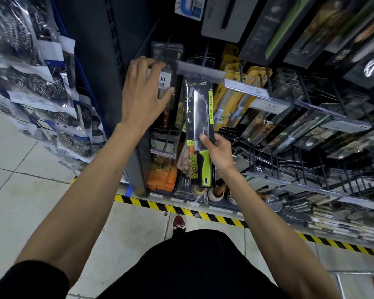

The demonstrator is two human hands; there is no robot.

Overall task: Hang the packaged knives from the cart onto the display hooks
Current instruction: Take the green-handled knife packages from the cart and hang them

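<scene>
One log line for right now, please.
phase: hanging | right grip: holds green-handled knife pack upright, top behind price strip | left grip: fingers spread, touching neighbouring price tag | hooked: cannot tell

From my remote seat I see a shop aisle, in the kitchenware section. Rows of packaged knives (231,100) hang on display hooks (301,85) against a dark back panel, and printed price labels (247,88) front the rows. Bagged steel scourers (41,83) hang to the left. Yellow-and-black tape (181,210) edges the shelving base on a tiled floor (20,180).
</scene>
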